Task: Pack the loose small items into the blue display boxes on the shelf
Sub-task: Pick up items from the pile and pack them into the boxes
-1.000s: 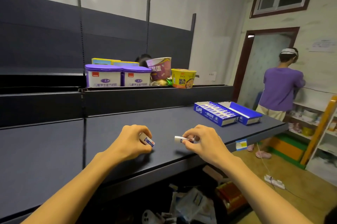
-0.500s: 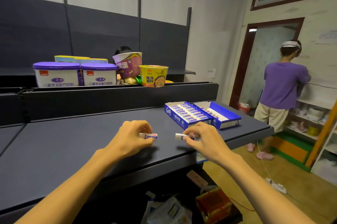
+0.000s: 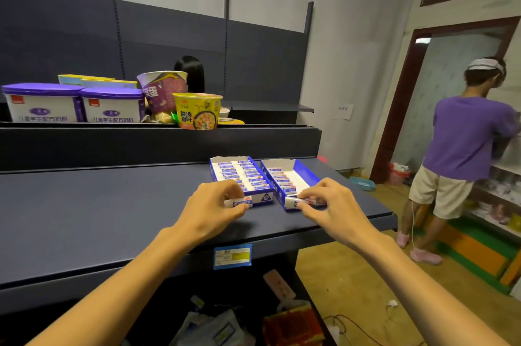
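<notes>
Two blue display boxes stand side by side on the dark shelf [image 3: 112, 213]. The left box [image 3: 239, 173] is packed with two rows of small white-and-blue items. The right box [image 3: 293, 176] holds one row along its left side; its right half is bare white. My left hand [image 3: 214, 204] pinches one small white-and-blue item [image 3: 239, 202] just in front of the left box. My right hand [image 3: 329, 204] pinches another small item [image 3: 296, 201] at the front end of the right box.
On the upper shelf stand two purple-lidded tubs [image 3: 79, 104], a purple cup [image 3: 163, 92] and a yellow noodle bowl [image 3: 198, 110]. A person in a purple shirt [image 3: 462, 142] stands at the right by other shelves. Clutter lies below the shelf [image 3: 253, 323].
Both hands, each holding a small item, have moved forward and right along the shelf to the front of the blue boxes. The view has turned toward the boxes.
</notes>
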